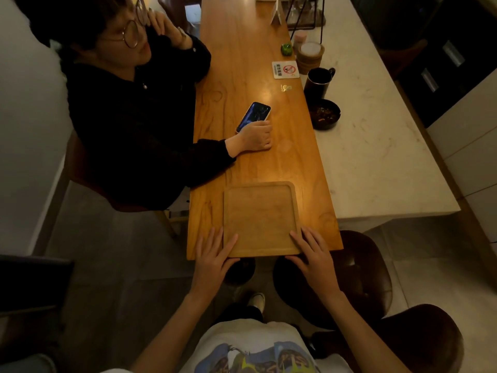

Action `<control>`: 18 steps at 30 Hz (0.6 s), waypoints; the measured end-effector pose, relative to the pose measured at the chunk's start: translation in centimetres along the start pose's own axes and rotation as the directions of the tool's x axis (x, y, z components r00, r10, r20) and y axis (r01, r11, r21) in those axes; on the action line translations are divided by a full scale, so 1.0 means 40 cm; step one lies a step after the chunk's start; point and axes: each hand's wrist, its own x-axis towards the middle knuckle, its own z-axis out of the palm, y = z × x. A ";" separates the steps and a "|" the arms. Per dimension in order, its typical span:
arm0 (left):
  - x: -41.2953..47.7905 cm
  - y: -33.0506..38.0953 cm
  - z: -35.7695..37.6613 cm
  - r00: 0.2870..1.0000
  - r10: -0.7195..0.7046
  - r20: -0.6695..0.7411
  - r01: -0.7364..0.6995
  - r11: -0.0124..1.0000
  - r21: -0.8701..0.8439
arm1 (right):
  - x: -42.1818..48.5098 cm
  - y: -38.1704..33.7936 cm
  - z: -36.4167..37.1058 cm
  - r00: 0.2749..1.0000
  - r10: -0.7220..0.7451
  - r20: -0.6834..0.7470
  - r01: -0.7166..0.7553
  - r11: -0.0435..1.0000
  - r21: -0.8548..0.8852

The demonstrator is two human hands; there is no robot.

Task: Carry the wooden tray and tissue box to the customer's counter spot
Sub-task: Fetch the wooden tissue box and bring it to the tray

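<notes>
At the near end of the wooden counter (258,76) our left hand (213,261) and right hand (313,258) rest with fingers spread on the near corners of the wooden tray (259,218), thumbs hooked at its near rim, pressing rather than clenching; the tray lies flat and bare on the counter, its near edge level with the counter's end. Beyond it a seated customer's hand (254,137) holds a phone (252,117) on the wood; farther right, on the pale stone top (376,146), stand a dark bowl (324,114) and a black mug (318,80); we see no tissue box.
</notes>
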 end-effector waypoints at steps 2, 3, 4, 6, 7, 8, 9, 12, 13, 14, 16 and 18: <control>-0.001 0.003 0.006 1.000 -0.006 -0.011 0.007 1.000 0.020 | 0.000 -0.001 0.004 1.000 0.001 -0.020 -0.001 1.000 -0.017; -0.001 0.004 0.007 1.000 -0.010 -0.015 0.011 1.000 0.021 | 0.001 -0.003 0.005 1.000 0.007 -0.028 -0.008 1.000 -0.017; 0.001 0.003 0.008 1.000 -0.014 -0.019 0.014 1.000 0.017 | 0.001 -0.006 0.006 0.999 0.014 -0.035 -0.014 1.000 -0.016; 0.002 0.001 0.009 1.000 -0.016 -0.027 0.016 1.000 0.009 | 0.001 -0.008 0.008 0.999 0.021 -0.039 -0.021 1.000 -0.013; 0.001 0.001 0.010 0.999 -0.014 -0.030 0.014 1.000 0.003 | 0.001 -0.008 0.008 0.999 0.026 -0.038 -0.026 1.000 -0.008; 0.000 0.001 0.010 0.999 -0.011 -0.035 0.010 1.000 -0.008 | 0.001 -0.008 0.008 0.999 0.033 -0.038 -0.033 0.999 -0.003; 0.000 0.001 0.010 0.999 -0.009 -0.041 0.009 1.000 -0.020 | 0.001 -0.007 0.009 0.998 0.040 -0.039 -0.040 0.999 0.003; 0.003 0.001 0.010 0.999 -0.010 -0.047 0.008 0.999 -0.042 | 0.004 -0.008 0.007 0.997 0.057 -0.045 -0.056 0.998 0.026; 0.003 0.002 0.011 0.999 -0.009 -0.047 0.007 0.999 -0.045 | 0.005 -0.008 0.005 0.997 0.062 -0.045 -0.060 0.997 0.038; 0.003 0.002 0.011 0.999 -0.010 -0.048 0.008 0.998 -0.055 | 0.006 -0.007 0.004 0.997 0.064 -0.046 -0.062 0.997 0.048; 0.002 0.001 0.009 0.999 -0.017 -0.046 0.013 0.996 -0.088 | 0.006 -0.008 0.003 0.997 0.063 -0.044 -0.060 0.996 0.059; 0.002 0.001 0.007 0.999 -0.023 -0.032 0.020 0.995 -0.101 | 0.005 -0.011 0.002 0.997 0.060 -0.043 -0.057 0.996 0.063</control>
